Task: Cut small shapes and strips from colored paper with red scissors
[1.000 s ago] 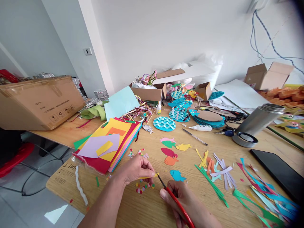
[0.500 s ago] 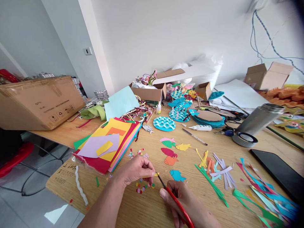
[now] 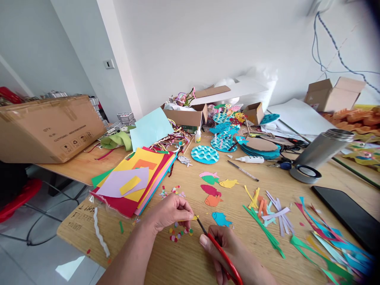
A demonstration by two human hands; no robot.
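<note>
Between its thumb and fingers, my left hand [image 3: 175, 212] pinches a small yellow paper strip [image 3: 190, 218]. My right hand [image 3: 227, 249] grips red-handled scissors [image 3: 221, 253], whose dark blade tips meet the strip's right end. Under the left hand lie small round paper dots [image 3: 178, 236] in several colours. Cut-out paper fish are spread just beyond the hands: a blue fish [image 3: 221, 219], an orange fish [image 3: 213, 200], a dark red fish [image 3: 210, 190], a yellow fish [image 3: 228, 183] and a green fish [image 3: 210, 179].
Coloured paper sheets [image 3: 118, 184] are stacked at left. Green paper strips [image 3: 264, 231] and lilac strips [image 3: 280, 215] lie at right, near a black phone [image 3: 346, 217] and a steel flask [image 3: 325, 148]. Farther back are a glue bottle [image 3: 251, 159], a pen [image 3: 243, 171] and a blue wavy oval [image 3: 204, 154].
The view has shifted very slightly. Both hands, the yellow strip and the scissors stay in nearly the same place.
</note>
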